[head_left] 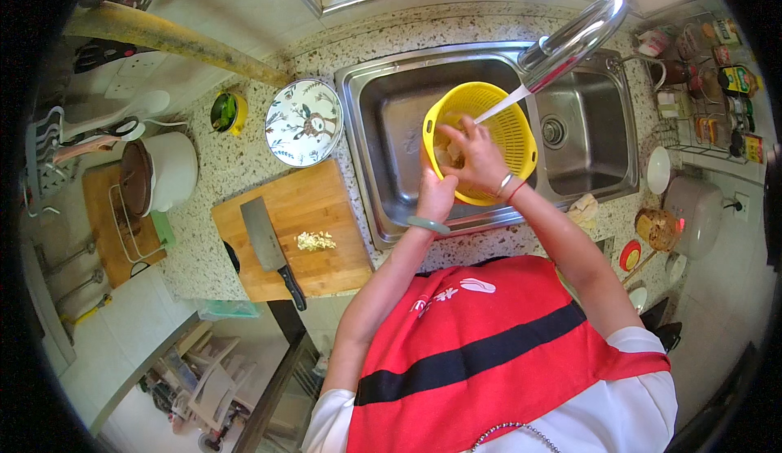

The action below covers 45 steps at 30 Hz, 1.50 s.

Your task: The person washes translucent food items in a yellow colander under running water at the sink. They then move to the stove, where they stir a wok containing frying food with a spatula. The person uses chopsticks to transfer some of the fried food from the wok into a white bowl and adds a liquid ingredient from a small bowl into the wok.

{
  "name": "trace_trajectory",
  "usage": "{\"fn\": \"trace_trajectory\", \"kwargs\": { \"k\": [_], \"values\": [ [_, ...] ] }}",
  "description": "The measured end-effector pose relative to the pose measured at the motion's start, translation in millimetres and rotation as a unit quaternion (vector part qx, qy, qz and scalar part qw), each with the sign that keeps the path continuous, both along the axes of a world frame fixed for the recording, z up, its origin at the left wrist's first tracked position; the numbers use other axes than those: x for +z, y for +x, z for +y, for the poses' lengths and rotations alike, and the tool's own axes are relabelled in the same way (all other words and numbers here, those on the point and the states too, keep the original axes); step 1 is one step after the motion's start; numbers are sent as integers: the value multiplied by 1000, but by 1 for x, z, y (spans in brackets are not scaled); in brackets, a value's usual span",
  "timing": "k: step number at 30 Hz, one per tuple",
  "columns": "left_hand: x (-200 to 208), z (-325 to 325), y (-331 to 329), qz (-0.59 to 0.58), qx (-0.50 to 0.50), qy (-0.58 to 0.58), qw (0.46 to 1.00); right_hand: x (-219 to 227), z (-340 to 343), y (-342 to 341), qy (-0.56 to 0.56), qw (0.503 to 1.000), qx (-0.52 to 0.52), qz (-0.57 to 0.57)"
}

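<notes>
- Grasping the near rim of the yellow colander (515, 131) is our left hand (436, 195), its wrist ringed by a pale green bangle (428, 225).
- Our right hand (479, 158) reaches inside the colander, fingers among pale pieces (447, 156); we cannot tell whether it clasps any of them. Its wrist wears a silver bangle (505, 183) and a red cord (518, 191).
- Nearest our body, we see our red apron (464, 314) with its black band.
- To our left lies the wooden cutting board (330, 200), where a cleaver (262, 233) rests flat, its black handle poking past the near edge; chopped pale-yellow bits (315, 241) sit in a heap to the right of the blade.
- Ahead of us, the colander is over the large basin (387, 119) of the steel sink, tilted, with the smaller basin (586, 156) on its right.
- Just beyond the board we have a white plate (304, 123) with a deer design, and near it a yellow cup (240, 114) holding something green.
- Farther off, the chrome faucet (574, 44) sends a water stream (503, 105) into the colander.
</notes>
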<state>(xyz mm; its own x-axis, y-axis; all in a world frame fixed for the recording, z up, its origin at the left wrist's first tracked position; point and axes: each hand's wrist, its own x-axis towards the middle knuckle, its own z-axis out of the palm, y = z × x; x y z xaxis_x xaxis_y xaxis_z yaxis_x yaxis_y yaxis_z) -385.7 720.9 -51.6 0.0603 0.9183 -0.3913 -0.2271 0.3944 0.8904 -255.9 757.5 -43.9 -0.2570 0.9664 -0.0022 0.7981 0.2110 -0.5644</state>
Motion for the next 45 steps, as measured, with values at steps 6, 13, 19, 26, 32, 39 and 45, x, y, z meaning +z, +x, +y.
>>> {"fn": "trace_trajectory", "kwargs": {
  "k": [6,13,19,26,32,39,45],
  "values": [
    [-8,-3,-8,-36,-28,-52,998,-50,16,21,-28,997,-78,-11],
    [-12,2,-15,-34,-13,-59,998,33,30,46,-431,758,-159,464],
    [10,6,-9,-58,-7,-45,997,-6,17,58,-151,933,-66,320],
    [2,-2,-3,-65,5,-42,997,-40,-10,12,-88,986,-66,128],
    [4,8,-8,-43,8,-49,998,0,35,47,-240,924,-114,276],
    [11,7,-1,-72,-4,-30,997,-16,33,47,-97,949,-115,276],
    [0,7,-11,-59,-28,-31,997,-12,-1,17,3,996,92,-17]
  ]
}}
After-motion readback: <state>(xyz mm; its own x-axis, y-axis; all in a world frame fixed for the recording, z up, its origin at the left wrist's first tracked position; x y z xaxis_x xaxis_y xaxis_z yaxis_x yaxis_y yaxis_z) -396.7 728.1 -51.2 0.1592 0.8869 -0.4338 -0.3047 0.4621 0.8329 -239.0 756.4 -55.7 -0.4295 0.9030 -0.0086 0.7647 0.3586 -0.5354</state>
